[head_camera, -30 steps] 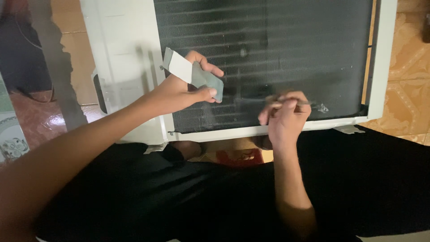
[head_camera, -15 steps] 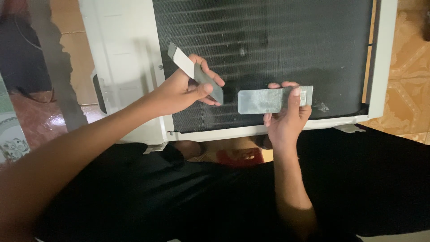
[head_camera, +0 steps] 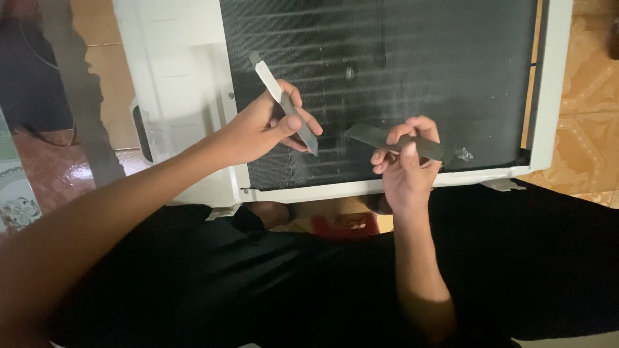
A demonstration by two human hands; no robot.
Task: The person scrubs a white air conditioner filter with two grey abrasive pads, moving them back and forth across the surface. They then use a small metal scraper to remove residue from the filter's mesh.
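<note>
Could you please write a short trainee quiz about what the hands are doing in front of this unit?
1. True or false: each hand holds a thin flat strip.
2. What lies behind both strips? A) a wooden board B) the dark finned coil of a white unit C) a window
3. Which hand's strip tilts more steeply?

Key
1. True: the left hand grips a grey strip, and the right hand grips a dark strip.
2. B: the coil in the white casing.
3. The left; the right one lies nearly level.
</note>
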